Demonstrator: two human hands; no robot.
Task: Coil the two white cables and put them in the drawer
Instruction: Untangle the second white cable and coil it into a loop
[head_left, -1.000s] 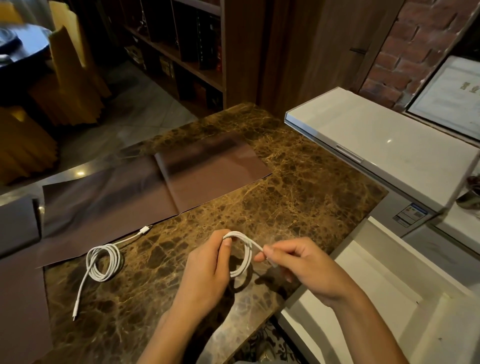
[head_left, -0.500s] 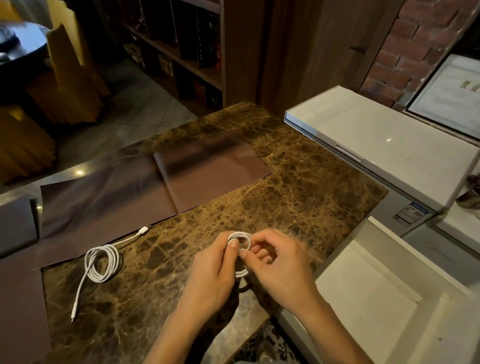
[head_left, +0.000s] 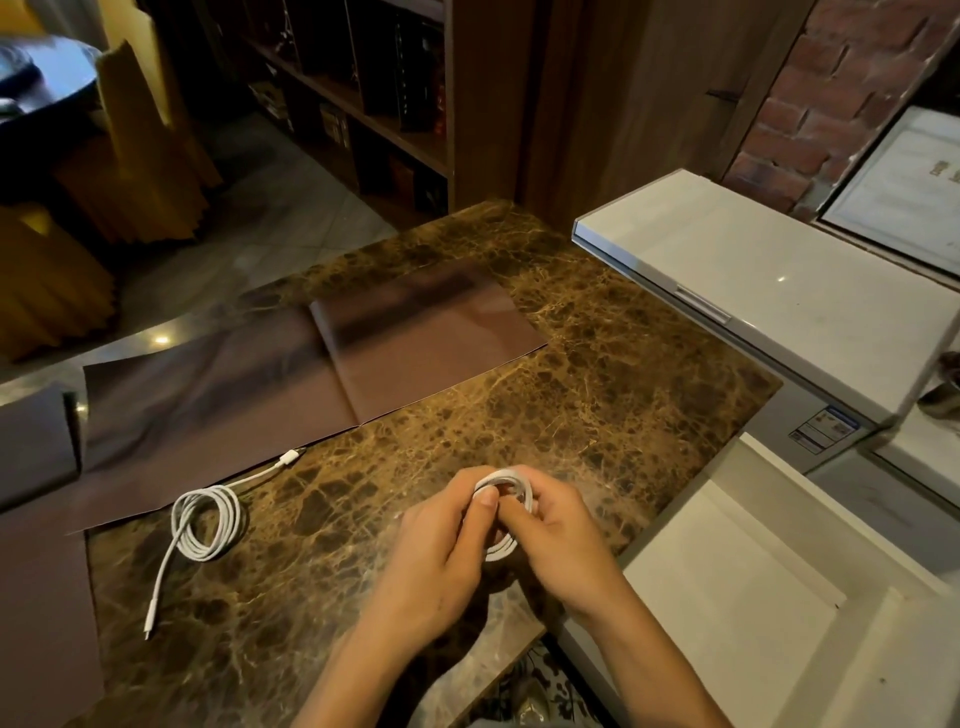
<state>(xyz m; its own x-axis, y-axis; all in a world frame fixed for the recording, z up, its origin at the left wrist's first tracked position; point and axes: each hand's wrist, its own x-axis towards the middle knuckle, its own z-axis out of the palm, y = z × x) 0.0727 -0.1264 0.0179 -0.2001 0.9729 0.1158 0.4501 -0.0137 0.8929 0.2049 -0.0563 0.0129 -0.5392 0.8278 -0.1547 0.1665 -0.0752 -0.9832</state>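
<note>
I hold a small coil of white cable (head_left: 511, 480) above the near part of the brown marble counter (head_left: 597, 374). My left hand (head_left: 441, 561) pinches the coil with thumb on top. My right hand (head_left: 556, 540) closes on its right side, fingers over the loops. A second white cable (head_left: 208, 519) lies loosely coiled on the counter to the left, both plug ends trailing out. The open white drawer (head_left: 727, 587) is below the counter edge at the right.
Dark brown mats (head_left: 405, 332) cover the far and left parts of the counter. A white appliance with a flat lid (head_left: 769, 291) stands at the right, above the drawer. Bookshelves and a brick wall lie beyond.
My right hand has moved left from drawing out the cable end and has closed onto the coil. The coil has become smaller and tighter between both hands. The other cable has not moved.
</note>
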